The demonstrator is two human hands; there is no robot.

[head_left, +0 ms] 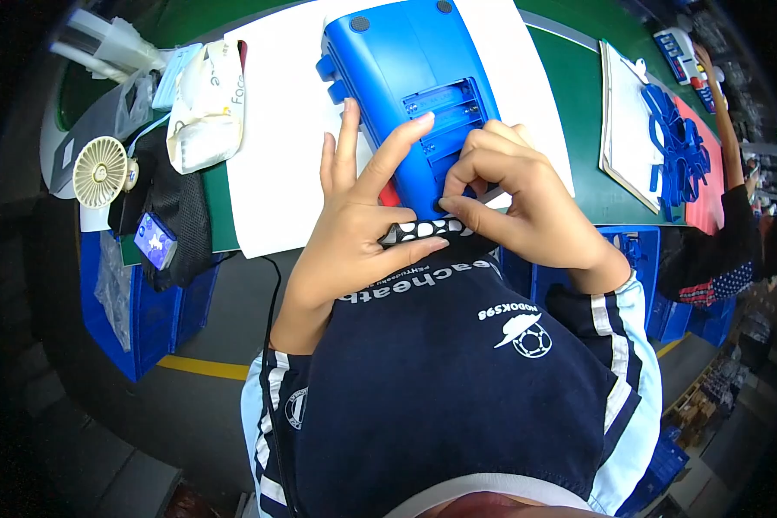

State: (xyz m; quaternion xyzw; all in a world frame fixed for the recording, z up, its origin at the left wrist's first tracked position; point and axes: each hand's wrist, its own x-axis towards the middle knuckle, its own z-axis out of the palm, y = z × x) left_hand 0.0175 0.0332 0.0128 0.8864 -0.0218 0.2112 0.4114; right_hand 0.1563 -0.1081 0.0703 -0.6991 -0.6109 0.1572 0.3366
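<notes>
A blue plastic device casing lies back side up near the table's front edge, its uncovered battery compartment facing me. Two dark round foot pads sit at its far corners. Along its left side my left hand is spread, index finger resting on the casing and thumb stretched out near the close end. My right hand is closed in a pinch at the near end. A small dark spot shows by its thumb tip on the casing; what the fingers hold is mostly hidden. Something red shows beneath the left hand.
White paper covers the green table. To the left are a small fan, a tissue pack and a black mesh bag. Blue straps lie on papers at right. Another person's arm reaches in beyond.
</notes>
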